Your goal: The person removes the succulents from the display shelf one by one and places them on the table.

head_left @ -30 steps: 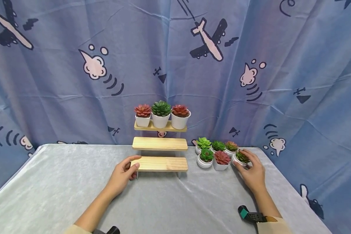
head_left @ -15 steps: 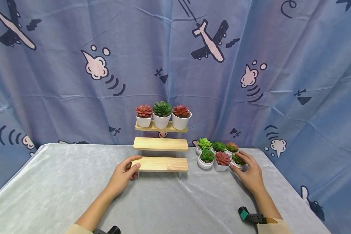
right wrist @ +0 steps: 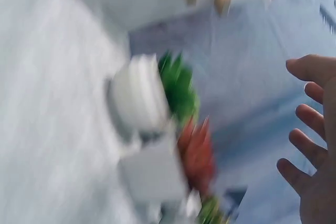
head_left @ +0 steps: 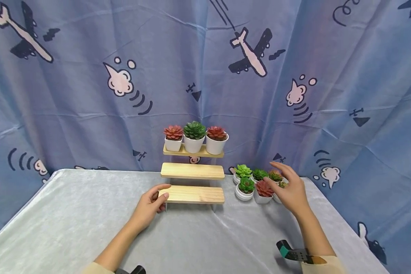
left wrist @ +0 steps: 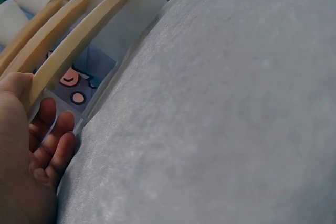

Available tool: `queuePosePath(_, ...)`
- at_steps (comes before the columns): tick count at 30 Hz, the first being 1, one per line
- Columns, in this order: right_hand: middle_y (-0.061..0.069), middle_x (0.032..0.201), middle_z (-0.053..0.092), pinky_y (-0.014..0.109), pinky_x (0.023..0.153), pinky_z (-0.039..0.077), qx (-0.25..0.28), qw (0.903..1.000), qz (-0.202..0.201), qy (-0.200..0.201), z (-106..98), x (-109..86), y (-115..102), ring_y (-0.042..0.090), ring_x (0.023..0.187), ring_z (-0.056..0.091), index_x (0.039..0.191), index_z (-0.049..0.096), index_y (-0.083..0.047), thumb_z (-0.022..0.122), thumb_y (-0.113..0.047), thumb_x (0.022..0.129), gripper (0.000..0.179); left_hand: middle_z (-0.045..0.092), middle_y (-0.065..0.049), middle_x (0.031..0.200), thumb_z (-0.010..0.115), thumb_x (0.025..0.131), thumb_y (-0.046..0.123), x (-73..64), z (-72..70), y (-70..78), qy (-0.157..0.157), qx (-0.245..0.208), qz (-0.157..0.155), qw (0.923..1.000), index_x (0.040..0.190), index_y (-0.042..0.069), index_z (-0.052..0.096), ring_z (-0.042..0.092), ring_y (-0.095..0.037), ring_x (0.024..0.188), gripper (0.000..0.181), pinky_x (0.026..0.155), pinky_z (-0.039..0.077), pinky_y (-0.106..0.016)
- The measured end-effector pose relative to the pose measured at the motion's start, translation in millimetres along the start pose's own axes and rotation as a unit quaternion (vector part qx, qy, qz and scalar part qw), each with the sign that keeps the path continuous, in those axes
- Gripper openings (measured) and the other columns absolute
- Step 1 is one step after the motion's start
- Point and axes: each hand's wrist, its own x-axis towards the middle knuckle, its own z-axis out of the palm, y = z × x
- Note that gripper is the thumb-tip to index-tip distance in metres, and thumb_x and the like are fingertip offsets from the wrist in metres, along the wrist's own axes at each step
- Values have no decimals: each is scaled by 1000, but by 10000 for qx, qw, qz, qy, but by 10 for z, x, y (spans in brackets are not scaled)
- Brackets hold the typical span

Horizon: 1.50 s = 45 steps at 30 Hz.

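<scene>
My left hand [head_left: 148, 208] grips the left end of the lowest board of a three-tier wooden plant stand [head_left: 193, 194]. In the left wrist view, the thumb [left wrist: 17, 82] lies on the board and the fingers curl below it. My right hand [head_left: 292, 192] hovers over a group of small potted succulents, its fingers spread and holding nothing. Below it are a red succulent in a square white pot [head_left: 263, 198] and a partly hidden green one [head_left: 282, 184]. A green succulent in a round ribbed pot [head_left: 244, 195] stands left of these; the right wrist view is blurred.
Three larger potted succulents, among them a green one [head_left: 194, 141], stand on the top board. Behind the front pots are a light green succulent [head_left: 242, 171], a dark green one [head_left: 259, 175] and an orange-green one [head_left: 275, 176]. A patterned curtain [head_left: 171, 57] hangs behind the table.
My right hand has let go of the rightmost succulent pot, after shifting it slightly left, and risen up and to the left. The left hand keeps its hold on the stand.
</scene>
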Motion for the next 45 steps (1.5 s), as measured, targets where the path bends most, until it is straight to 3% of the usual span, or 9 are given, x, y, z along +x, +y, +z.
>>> queuePosePath(3, 11, 141, 59, 39, 103, 50, 268, 9994, -82, -182, 34, 165, -241, 33, 129, 55, 139, 61, -16, 76, -20, 92, 50, 54, -7, 75, 63, 101, 22, 6, 10, -8, 18, -26, 12, 10000, 133, 12, 64, 59, -14, 64, 33, 62, 52, -24)
queuePosePath(9, 14, 143, 56, 59, 104, 48, 786, 9952, -299, -500, 132, 487, -622, 35, 133, 53, 140, 59, -13, 75, -19, 92, 52, 54, -6, 75, 63, 101, 21, 0, 12, -11, 37, -46, -6, 10000, 132, 12, 64, 59, -13, 65, 33, 62, 52, -24)
queuePosePath(18, 12, 147, 53, 54, 109, 46, 1230, 9883, -293, -848, 272, 878, -960, 33, 138, 50, 144, 56, -17, 76, -22, 91, 56, 55, -6, 76, 63, 101, 20, -4, -1, 2, 31, -54, 29, 10000, 133, 12, 64, 59, -13, 64, 33, 61, 52, -24)
queuePosePath(22, 11, 151, 50, 55, 112, 43, 1298, 9859, -370, -987, 406, 1022, -1042, 32, 142, 45, 143, 56, -14, 77, -21, 90, 58, 56, -6, 76, 63, 101, 20, -4, -13, -11, 79, -83, -1, 9999, 132, 12, 64, 59, -13, 64, 33, 61, 52, -24)
queuePosePath(27, 11, 156, 45, 59, 114, 39, 1019, 9883, -437, -1051, 571, 1133, -1079, 33, 147, 40, 143, 56, -12, 77, -22, 90, 59, 54, -6, 75, 64, 100, 22, 2, -5, -14, 34, -105, -32, 9999, 132, 13, 64, 59, -14, 65, 33, 61, 52, -24)
queuePosePath(34, 7, 159, 42, 61, 116, 36, 1095, 9882, -265, -1040, 770, 1241, -1108, 33, 149, 36, 144, 56, -14, 79, -26, 87, 62, 52, -5, 75, 63, 101, 21, 24, 14, -7, 18, -130, -14, 9999, 132, 14, 64, 59, -15, 64, 32, 60, 51, -24)
queuePosePath(40, 7, 160, 42, 55, 114, 40, 1144, 9850, -288, -1257, 892, 1237, -1078, 33, 143, 45, 144, 57, -14, 80, -23, 88, 61, 53, -5, 75, 63, 101, 23, 22, 23, -17, -32, -144, -46, 9999, 132, 14, 64, 59, -15, 65, 32, 61, 51, -24)
queuePosePath(45, 7, 158, 44, 53, 114, 41, 1202, 9840, -332, -1270, 960, 1212, -1064, 31, 146, 42, 141, 61, -13, 79, -19, 89, 54, 54, -4, 76, 63, 101, 22, 14, 3, -4, -7, -150, -33, 9999, 132, 13, 64, 59, -15, 64, 33, 61, 51, -24)
